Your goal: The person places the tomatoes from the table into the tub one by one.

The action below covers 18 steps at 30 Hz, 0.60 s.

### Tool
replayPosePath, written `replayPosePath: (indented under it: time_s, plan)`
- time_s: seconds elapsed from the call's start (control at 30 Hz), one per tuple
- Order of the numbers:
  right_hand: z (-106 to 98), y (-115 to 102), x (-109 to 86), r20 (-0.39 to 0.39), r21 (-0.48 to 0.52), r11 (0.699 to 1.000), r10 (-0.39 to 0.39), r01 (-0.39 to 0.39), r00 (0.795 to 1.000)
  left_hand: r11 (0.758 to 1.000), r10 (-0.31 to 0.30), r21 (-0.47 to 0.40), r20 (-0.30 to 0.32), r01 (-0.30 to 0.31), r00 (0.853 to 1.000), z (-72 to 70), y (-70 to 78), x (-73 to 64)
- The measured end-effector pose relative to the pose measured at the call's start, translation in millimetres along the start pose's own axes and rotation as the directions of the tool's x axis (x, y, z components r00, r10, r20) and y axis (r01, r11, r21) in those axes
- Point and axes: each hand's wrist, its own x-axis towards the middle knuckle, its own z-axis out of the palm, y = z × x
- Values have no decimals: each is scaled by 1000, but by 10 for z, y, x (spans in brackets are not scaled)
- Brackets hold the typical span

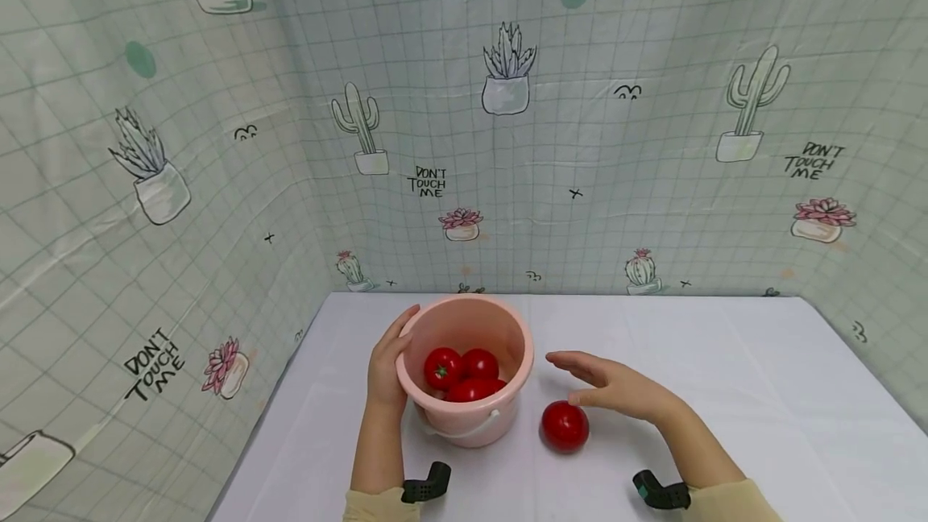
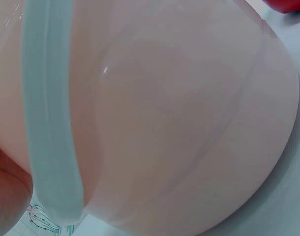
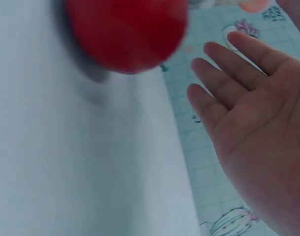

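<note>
A pink bucket (image 1: 464, 424) with a pale handle (image 2: 49, 108) stands on the table, with several red tomatoes (image 1: 443, 368) inside. My left hand (image 1: 387, 369) grips the bucket's left side at the rim; the left wrist view shows mostly the bucket's wall and a bit of the hand. To the right of the bucket lies a single red tomato (image 1: 565, 427) on the tabletop. Just above and behind it is my right hand (image 1: 623, 387), its fingers extended and the palm bare in the right wrist view. Whether the thumb touches that tomato is unclear.
The table (image 1: 768, 393) has a white cover. A cactus-printed cloth (image 1: 565, 143) hangs behind it and along both sides. Black wrist devices (image 1: 428, 483) sit on both forearms.
</note>
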Motion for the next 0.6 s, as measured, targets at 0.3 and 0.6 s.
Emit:
replayPosePath:
  time_s: [0.3, 0.6]
  plan:
    - [287, 194, -19, 43, 2, 999, 54, -54, 998, 999, 7, -33, 15, -7, 1000, -7, 7, -17]
    - [358, 267, -40, 30, -94, 993, 73, -70, 997, 999, 16, -39, 28, -14, 999, -13, -2, 1]
